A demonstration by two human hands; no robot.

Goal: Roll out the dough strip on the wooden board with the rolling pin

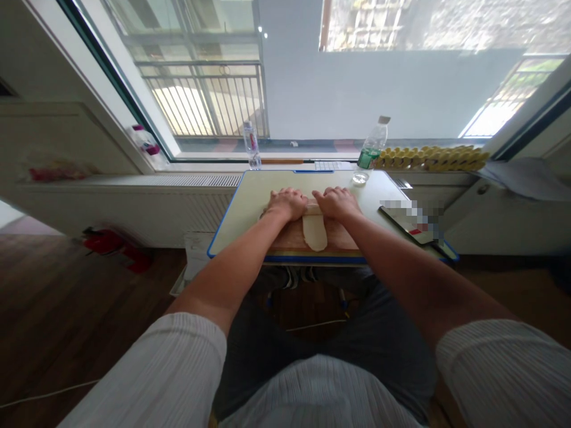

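My left hand (288,203) and my right hand (338,203) lie side by side, fingers curled over a pale rolling pin (314,209). Only the pin's middle shows between them; its ends are mostly hidden. Beneath the pin, a long flat strip of cream-coloured dough (314,233) stretches toward me, with a rounded near end. The dough rests on a reddish-brown wooden board (285,238). That board sits at the front of a small pale table (243,208) with a blue edge.
On the table's right lies a flat, partly pixelated object (408,224) with a dark edge. A green-labelled bottle (369,154) stands at the back right. Another clear bottle (252,148) and yellow bumpy packaging (432,159) are by the window. A red fire extinguisher (118,246) is on the floor.
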